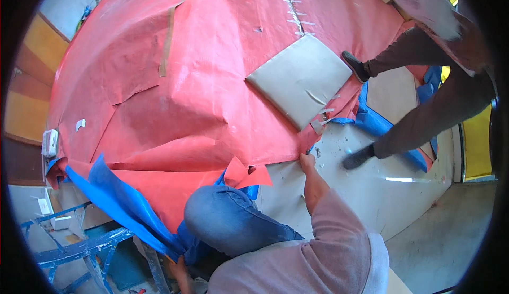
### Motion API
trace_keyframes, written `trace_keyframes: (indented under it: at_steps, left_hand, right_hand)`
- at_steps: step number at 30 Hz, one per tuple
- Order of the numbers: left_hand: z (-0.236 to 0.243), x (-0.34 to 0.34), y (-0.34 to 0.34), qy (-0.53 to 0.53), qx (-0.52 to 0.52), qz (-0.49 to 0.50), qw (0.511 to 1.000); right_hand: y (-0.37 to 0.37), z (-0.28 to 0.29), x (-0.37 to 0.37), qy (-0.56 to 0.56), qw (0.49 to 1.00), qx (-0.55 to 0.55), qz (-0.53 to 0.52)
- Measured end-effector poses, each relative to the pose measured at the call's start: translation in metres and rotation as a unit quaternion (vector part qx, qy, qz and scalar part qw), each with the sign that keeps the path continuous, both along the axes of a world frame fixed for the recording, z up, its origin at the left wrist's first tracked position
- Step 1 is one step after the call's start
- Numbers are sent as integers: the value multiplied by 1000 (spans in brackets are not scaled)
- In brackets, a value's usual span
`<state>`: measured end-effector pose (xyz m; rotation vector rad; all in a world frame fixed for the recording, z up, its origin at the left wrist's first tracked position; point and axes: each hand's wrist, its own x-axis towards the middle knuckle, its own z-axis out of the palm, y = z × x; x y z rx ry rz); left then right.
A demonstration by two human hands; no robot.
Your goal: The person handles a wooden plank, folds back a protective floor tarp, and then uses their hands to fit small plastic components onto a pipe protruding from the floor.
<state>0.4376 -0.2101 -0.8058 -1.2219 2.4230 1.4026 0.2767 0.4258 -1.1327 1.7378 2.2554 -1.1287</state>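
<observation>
We find our right hand [307, 161] clenched on the red floor paper's [212, 82] edge at four o'clock, apparently cutting or lifting it. Our left hand [180, 270], at seven o'clock beside the blue sheeting [122, 204]: grip indeterminable. Next, we judge, steady tension along that edge.

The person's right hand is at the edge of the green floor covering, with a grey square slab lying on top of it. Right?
Not quite: the head view shows the floor covering is red, not green. The right hand is at its edge, and the grey square slab lies on it.
</observation>
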Motion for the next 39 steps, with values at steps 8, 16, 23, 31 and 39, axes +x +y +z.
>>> trace_keyframes:
  at_steps: [8,16,23,31,39]
  left_hand:
    - [-20,5,-6,27,41,-13,999]
    - [-14,8,-11,-11,37,-15,999]
    - [-5,9,-3,-9,7,-12,1000]
    - [24,-7,11,-5,-11,-4,1000]
    - [8,1,9,-11,38,23,999]
  right_hand:
    - [14,2,11,62,996,-6,-71]
    - [-2,15,11,40,998,-45,-19]
    - [8,-18,7,47,998,9,46]
    - [0,-13,17,159,944,-248,-151]
    - [14,20,14,239,915,-268,-182]
